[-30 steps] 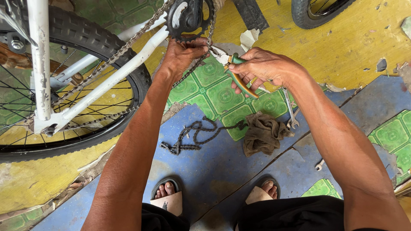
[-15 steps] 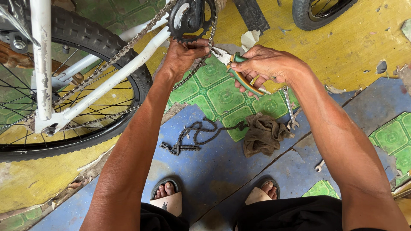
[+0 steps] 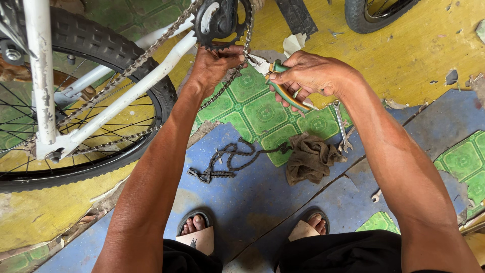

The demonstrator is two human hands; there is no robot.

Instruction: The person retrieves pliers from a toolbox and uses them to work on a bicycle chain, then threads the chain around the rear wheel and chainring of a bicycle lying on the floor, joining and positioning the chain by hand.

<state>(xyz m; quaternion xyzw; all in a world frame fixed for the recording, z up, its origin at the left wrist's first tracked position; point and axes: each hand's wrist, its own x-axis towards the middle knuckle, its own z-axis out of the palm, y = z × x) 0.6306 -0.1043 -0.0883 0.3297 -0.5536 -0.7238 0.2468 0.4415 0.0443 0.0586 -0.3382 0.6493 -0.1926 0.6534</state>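
Bike chain (image 3: 237, 71) pinched by left hand (image 3: 214, 65); right hand (image 3: 308, 76) grips pliers (image 3: 283, 88).

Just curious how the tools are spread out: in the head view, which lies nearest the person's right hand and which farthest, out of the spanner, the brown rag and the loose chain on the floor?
From the right hand, which holds pliers:
1. Spanner, just below the hand on the green tiles.
2. Brown rag, lower, on the blue floor.
3. Loose chain, farthest, off to the left of the rag.
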